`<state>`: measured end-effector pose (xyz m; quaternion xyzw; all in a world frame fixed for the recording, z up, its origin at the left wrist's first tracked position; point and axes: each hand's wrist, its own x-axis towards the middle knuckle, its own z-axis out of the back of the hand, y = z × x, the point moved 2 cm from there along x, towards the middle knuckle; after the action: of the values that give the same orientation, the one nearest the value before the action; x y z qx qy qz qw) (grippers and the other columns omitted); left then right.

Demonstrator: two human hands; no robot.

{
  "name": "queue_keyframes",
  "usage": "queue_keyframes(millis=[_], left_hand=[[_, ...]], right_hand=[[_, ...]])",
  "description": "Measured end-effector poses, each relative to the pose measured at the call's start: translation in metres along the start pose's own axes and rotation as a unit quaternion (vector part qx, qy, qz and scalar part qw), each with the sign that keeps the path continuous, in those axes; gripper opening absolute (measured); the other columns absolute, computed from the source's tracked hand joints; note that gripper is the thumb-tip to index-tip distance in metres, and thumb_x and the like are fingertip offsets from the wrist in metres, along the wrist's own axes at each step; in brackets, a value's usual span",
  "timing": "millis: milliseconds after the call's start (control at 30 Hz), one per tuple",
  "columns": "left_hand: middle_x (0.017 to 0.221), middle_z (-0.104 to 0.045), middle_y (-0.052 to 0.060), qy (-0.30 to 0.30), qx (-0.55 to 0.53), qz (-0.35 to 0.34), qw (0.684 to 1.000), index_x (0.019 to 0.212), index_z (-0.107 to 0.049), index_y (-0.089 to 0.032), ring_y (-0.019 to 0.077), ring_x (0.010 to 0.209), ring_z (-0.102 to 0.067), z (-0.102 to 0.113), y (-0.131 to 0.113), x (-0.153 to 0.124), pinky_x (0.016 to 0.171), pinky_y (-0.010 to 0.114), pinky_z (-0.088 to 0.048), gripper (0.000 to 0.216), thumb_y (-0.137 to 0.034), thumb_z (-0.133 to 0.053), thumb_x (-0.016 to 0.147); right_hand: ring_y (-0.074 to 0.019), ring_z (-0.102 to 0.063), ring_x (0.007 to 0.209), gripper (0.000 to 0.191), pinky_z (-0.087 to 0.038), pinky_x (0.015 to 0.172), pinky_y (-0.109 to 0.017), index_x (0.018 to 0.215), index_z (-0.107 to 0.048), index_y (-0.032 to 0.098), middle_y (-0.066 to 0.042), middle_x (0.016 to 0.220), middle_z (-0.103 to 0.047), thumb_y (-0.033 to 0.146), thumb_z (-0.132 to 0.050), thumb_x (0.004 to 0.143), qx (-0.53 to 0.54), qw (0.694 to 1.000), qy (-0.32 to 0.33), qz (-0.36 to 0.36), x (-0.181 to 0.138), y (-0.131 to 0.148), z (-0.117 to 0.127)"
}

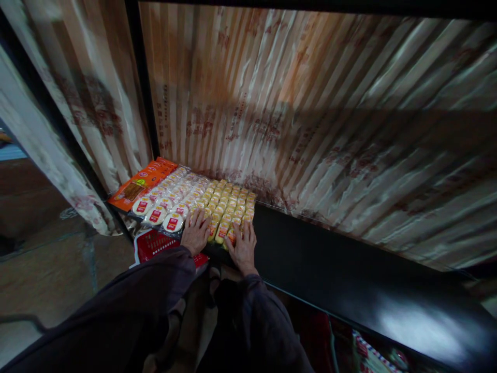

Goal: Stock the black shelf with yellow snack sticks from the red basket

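Note:
Rows of small yellow wrapped snack packets (229, 204) lie side by side at the left part of a black shelf (310, 254). My left hand (195, 233) rests at the front of these rows, fingers apart, near where they meet the white round packets (173, 223). At the front right corner of the yellow rows, my right hand (244, 247) touches the packets with spread fingers. Clear-wrapped white round packets stand in rows left of the yellow ones. An orange bag (143, 184) with a printed picture lies at the far left end.
A pleated, printed curtain (272, 103) hangs behind the shelf, with a black upright post (145, 77) at left. Below the shelf's left end is a red basket (149, 243) with a white edge. Under the right side, packaged goods (373, 355) sit low in shadow.

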<state>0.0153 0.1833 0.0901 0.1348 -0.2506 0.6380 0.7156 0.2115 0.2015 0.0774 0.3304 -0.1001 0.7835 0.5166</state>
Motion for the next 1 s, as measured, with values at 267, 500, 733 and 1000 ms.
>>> queue_keyframes(millis=[267,500,733,1000], left_hand=[[0.15,-0.042,0.013,-0.007,-0.012,0.008,1.0,0.135,-0.055,-0.02,0.0314,0.143,-0.03,-0.005,-0.003,-0.001,0.116,0.055,-0.02,0.044,-0.031,-0.042,0.094],[0.149,-0.043,0.013,-0.008,-0.01,0.012,1.0,0.134,-0.056,-0.02,0.0316,0.142,-0.031,-0.006,-0.004,0.003,0.116,0.056,-0.02,0.044,-0.031,-0.04,0.094],[0.148,-0.044,0.013,0.01,-0.008,-0.027,1.0,0.137,-0.053,-0.021,0.0317,0.142,-0.032,-0.005,0.005,0.0,0.115,0.055,-0.02,0.047,-0.032,-0.043,0.093],[0.149,-0.044,0.011,0.0,0.002,-0.02,1.0,0.136,-0.053,-0.021,0.0298,0.143,-0.031,-0.01,0.006,-0.001,0.117,0.053,-0.017,0.046,-0.034,-0.041,0.094]], right_hand=[[-0.0323,-0.023,0.143,0.05,-0.032,0.109,-0.052,0.133,-0.052,0.02,-0.015,0.152,-0.034,0.044,-0.054,0.089,0.005,1.0,-0.006,0.008,0.0,0.0,0.0],[-0.0316,-0.024,0.143,0.048,-0.033,0.109,-0.053,0.132,-0.052,0.02,-0.015,0.151,-0.035,0.043,-0.054,0.09,0.005,1.0,-0.005,0.006,0.001,-0.001,-0.001],[-0.0308,-0.024,0.142,0.047,-0.033,0.109,-0.051,0.132,-0.052,0.019,-0.016,0.15,-0.037,0.041,-0.054,0.09,0.008,1.0,-0.002,0.005,0.002,0.002,0.003],[-0.0311,-0.026,0.141,0.047,-0.034,0.109,-0.051,0.13,-0.054,0.016,-0.017,0.148,-0.039,0.04,-0.054,0.09,0.006,1.0,-0.004,0.009,0.003,0.003,0.005]])
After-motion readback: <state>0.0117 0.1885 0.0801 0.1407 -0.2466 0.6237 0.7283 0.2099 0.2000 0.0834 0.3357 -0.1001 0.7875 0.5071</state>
